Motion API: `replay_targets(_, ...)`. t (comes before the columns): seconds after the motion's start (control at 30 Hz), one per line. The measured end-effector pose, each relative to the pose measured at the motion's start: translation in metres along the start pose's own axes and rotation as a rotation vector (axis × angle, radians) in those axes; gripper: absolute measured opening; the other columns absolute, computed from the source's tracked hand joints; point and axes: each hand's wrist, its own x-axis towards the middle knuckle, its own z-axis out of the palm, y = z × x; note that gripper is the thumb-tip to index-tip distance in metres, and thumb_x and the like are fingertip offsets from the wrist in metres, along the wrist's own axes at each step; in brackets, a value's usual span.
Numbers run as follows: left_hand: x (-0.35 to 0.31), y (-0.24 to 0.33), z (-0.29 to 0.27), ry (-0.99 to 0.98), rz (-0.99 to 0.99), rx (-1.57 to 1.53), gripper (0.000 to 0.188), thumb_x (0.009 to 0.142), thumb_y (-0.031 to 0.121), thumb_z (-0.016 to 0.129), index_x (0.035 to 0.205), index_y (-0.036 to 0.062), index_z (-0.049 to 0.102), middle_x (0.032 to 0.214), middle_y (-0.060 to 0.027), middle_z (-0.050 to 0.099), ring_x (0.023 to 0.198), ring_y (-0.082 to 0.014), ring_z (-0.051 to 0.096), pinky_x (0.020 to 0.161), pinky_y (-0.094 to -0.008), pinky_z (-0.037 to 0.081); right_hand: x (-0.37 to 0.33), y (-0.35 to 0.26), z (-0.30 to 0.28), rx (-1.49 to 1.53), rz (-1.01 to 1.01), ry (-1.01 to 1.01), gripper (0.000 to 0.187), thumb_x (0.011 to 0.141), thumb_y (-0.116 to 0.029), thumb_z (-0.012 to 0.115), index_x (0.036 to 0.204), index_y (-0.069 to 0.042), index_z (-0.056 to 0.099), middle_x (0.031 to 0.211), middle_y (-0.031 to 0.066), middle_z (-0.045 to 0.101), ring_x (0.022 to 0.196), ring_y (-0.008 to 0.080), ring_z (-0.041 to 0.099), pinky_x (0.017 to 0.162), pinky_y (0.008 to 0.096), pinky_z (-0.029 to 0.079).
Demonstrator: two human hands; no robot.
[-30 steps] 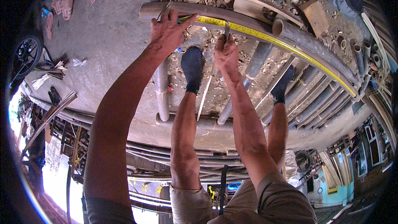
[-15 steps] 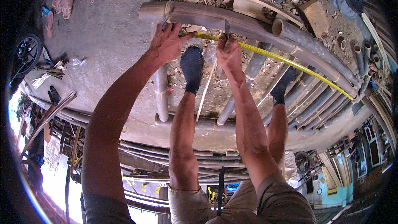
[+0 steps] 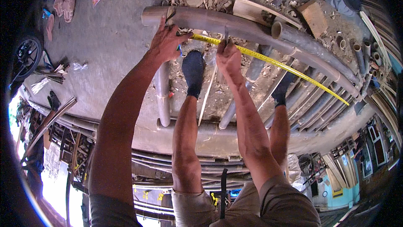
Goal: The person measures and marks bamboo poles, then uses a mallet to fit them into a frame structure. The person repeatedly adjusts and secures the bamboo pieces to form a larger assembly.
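Note:
A long brown bamboo pole (image 3: 197, 17) lies across in front of me. My left hand (image 3: 166, 44) is closed round a tape measure at the pole's left part, its case mostly hidden under the palm; a forefinger reaches onto the pole. From there the yellow tape (image 3: 289, 64) stretches along the pole's near side to a loose end at the right. My right hand (image 3: 229, 59) grips a dark, narrow, blade-like tool (image 3: 226, 34), upright against the pole beside the tape. A small dark strip near my left fingertips is too unclear to name.
My socked feet (image 3: 194, 69) stand among wood chips. Several bamboo poles (image 3: 310, 97) lie on the right, and a grey pole (image 3: 310, 42) lies behind the brown one. A wood block (image 3: 312, 18) sits beyond it. Sandals (image 3: 65, 5) and a wheel (image 3: 27, 55) are at left.
The tape's loose end has shifted left and slightly down. My left forefinger now points up onto the pole. My right hand, with the tool, has moved slightly left.

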Motion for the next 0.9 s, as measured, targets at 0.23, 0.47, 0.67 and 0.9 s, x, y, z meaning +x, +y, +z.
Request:
replay_targets(0.23,-0.011,0.001,0.021,0.055,-0.024,0.044,0.085,0.072,0.033,0.084,0.149,0.0376,0.049,0.126,-0.0163,0.057,0.124,-0.0339,0.057,0.126,-0.0606,0.002,-0.074,0.027,-0.017,0.232,0.135,0.025,0.034,0.104,-0.031,0.051,0.09,-0.001,0.06,0.058,0.0044,0.057,0.049,0.0177,0.056,0.045,0.036,0.043)
replay_targets(0.47,-0.016,0.003,0.016,0.067,0.034,0.041,0.081,0.075,0.033,0.081,0.15,0.0365,0.048,0.129,-0.0173,0.056,0.126,-0.034,0.057,0.128,-0.0538,0.005,0.009,0.007,-0.009,-0.003,0.055,-0.067,0.025,0.087,-0.012,0.069,0.108,0.0,0.062,0.098,0.0105,0.064,0.084,0.0183,0.063,0.074,0.0336,0.051)
replay_targets(0.67,-0.02,0.008,0.024,0.037,0.031,-0.016,0.078,0.077,0.034,0.079,0.15,0.0331,0.049,0.13,-0.018,0.056,0.133,-0.0348,0.052,0.128,-0.0514,0.006,0.012,0.046,0.001,0.608,0.186,-0.101,0.028,0.085,-0.001,0.068,0.112,-0.001,0.06,0.102,0.0093,0.068,0.091,0.0146,0.064,0.082,0.0273,0.053)
replay_targets(0.9,-0.026,0.011,0.033,0.037,-0.007,-0.043,0.081,0.076,0.035,0.08,0.15,0.0333,0.048,0.132,-0.0178,0.054,0.132,-0.0366,0.051,0.126,-0.0568,0.007,-0.003,0.008,0.001,-0.015,0.053,-0.092,0.015,0.089,-0.014,0.067,0.096,-0.001,0.063,0.08,0.0075,0.066,0.074,0.0152,0.064,0.064,0.0333,0.051)
